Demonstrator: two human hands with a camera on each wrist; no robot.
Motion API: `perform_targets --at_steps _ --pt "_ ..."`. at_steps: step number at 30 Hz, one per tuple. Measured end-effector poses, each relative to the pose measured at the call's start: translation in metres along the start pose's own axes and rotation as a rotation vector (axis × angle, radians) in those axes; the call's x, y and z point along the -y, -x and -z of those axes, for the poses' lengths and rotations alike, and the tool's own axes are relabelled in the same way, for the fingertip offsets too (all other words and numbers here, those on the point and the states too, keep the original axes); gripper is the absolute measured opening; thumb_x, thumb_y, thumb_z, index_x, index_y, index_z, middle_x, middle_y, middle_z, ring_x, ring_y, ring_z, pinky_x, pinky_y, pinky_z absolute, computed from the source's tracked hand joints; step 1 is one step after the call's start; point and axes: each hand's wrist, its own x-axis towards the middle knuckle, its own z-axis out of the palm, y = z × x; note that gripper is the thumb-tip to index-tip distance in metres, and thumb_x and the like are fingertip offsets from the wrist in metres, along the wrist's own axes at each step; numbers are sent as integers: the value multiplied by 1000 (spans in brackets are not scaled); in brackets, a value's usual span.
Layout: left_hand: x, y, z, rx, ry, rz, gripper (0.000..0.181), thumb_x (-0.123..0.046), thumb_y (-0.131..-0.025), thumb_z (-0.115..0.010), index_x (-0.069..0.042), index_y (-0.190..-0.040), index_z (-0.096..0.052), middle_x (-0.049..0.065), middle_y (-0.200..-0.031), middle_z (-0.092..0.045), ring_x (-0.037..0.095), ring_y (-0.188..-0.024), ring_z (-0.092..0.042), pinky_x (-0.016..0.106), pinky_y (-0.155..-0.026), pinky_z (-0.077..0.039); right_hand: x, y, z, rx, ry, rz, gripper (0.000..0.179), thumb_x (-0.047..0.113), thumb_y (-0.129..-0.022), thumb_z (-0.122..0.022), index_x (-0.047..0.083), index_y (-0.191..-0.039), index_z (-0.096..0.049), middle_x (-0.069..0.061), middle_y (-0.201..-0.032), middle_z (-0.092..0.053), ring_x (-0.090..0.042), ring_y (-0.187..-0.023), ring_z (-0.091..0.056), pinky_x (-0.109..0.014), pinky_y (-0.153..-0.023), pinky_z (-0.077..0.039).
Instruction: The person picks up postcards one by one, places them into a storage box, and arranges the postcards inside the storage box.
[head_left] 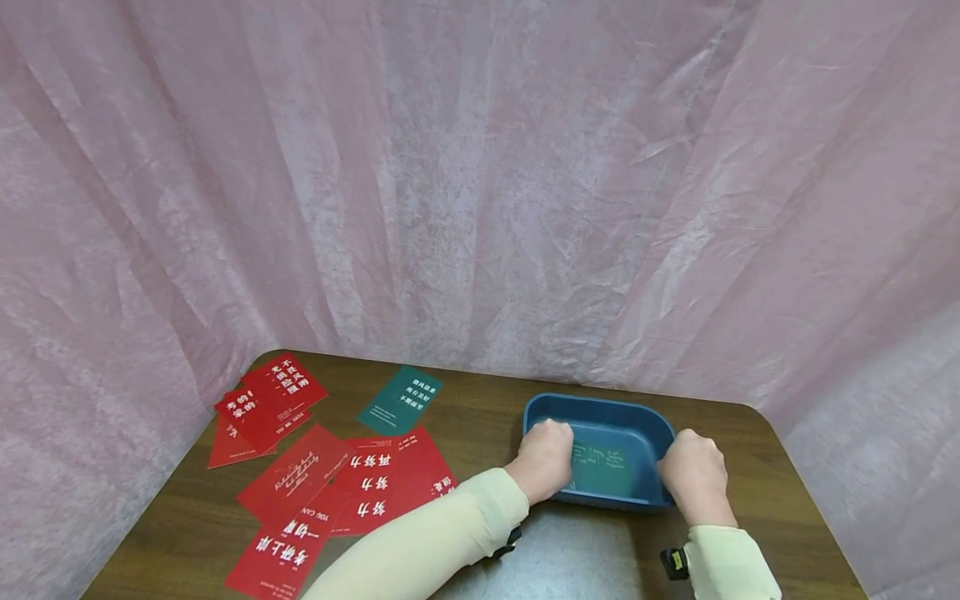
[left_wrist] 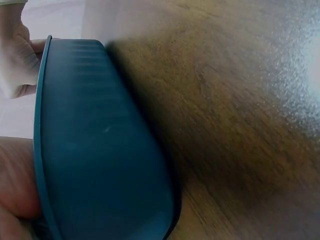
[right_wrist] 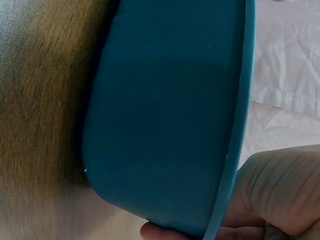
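A blue plastic bin [head_left: 600, 402] with rounded corners is at the right half of the table. My left hand [head_left: 546, 460] grips its left rim, and my right hand [head_left: 693, 473] holds the right rim. Inside the bin lies a green card [head_left: 617, 475] with pale characters, partly covered by the left hand. The left wrist view has the bin's outer wall [left_wrist: 100, 145] close up, beside the left hand [left_wrist: 17, 180]. Fingers [right_wrist: 162, 233] of the right hand curl under the rim in the right wrist view. Whether the bin's base touches the table cannot be told.
Several red cards with white writing, among them one by the left table edge [head_left: 288, 387], lie overlapping on the wooden table [head_left: 787, 508]. A separate green card [head_left: 402, 400] is near the back edge. A pink curtain [head_left: 480, 183] hangs behind the table.
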Motion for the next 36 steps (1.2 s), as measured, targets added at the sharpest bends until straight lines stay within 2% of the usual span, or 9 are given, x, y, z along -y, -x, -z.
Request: perform_targets --at_steps 4,9,14,18,21,24,29,33,36 --pt "0 3 3 7 -37 8 11 -22 -77 -71 -16 -76 -61 -1 -73 -65 14 -67 -63 27 -51 -49 3 1 -2 -14 -6 8 21 8 -77 -57 -12 -83 -60 -28 -73 -61 -34 -59 -59 -41 -45 -45" --pt "0 3 2 10 -74 48 8 -23 -78 -70 -17 -78 -64 -1 -73 -66 14 -66 -64 28 -48 -50 5 2 -4 -28 -5 14 23 8 -76 -58 -13 -84 -60 -30 -74 -61 -37 -61 -59 -42 -45 -46" --pt "-1 1 1 -5 -102 51 6 -23 -81 -68 -19 -77 -64 -2 -73 -66 13 -66 -64 28 -49 -50 6 0 -1 -36 7 10 25 10 -76 -59 -13 -87 -59 -33 -77 -61 -40 -63 -60 -44 -46 -46" --pt "-1 2 1 0 -113 28 6 -22 -80 -69 -20 -77 -64 -3 -74 -66 12 -65 -63 27 -49 -50 7 -1 0 -19 5 10 26 10 -77 -58 -13 -88 -59 -33 -78 -61 -40 -63 -60 -44 -46 -46" --pt "1 2 5 -2 -118 -37 6 -22 -79 -70 -21 -77 -64 -4 -72 -65 10 -64 -62 26 -49 -49 8 -2 2 -15 10 11 28 10 -77 -59 -14 -90 -58 -34 -80 -61 -42 -65 -60 -45 -47 -47" --pt "4 0 15 -39 -97 -114 12 -23 -79 -71 -21 -71 -62 -6 -64 -62 7 -58 -58 25 -48 -47 8 -2 3 -14 9 10 28 10 -77 -59 -14 -90 -58 -34 -80 -61 -42 -66 -60 -45 -47 -46" --pt "16 -1 40 -128 -96 -221 20 -30 -80 -72 -24 -66 -59 -10 -56 -55 7 -52 -54 25 -47 -45 6 -2 2 3 -3 10 23 9 -79 -57 -12 -86 -59 -30 -76 -61 -36 -61 -59 -41 -44 -45" --pt "38 -1 59 -226 -111 -269 11 -27 -78 -74 -23 -77 -63 -9 -69 -62 10 -61 -60 27 -50 -47 3 0 0 7 -4 16 21 8 -80 -55 -12 -83 -59 -27 -72 -61 -33 -59 -58 -39 -43 -44" --pt "61 -3 72 -271 -116 -268 15 -23 -77 -75 -21 -88 -67 -6 -83 -65 12 -73 -64 28 -58 -51 2 1 -2 0 -1 18 22 8 -80 -55 -13 -84 -59 -28 -73 -61 -33 -59 -58 -39 -42 -44"
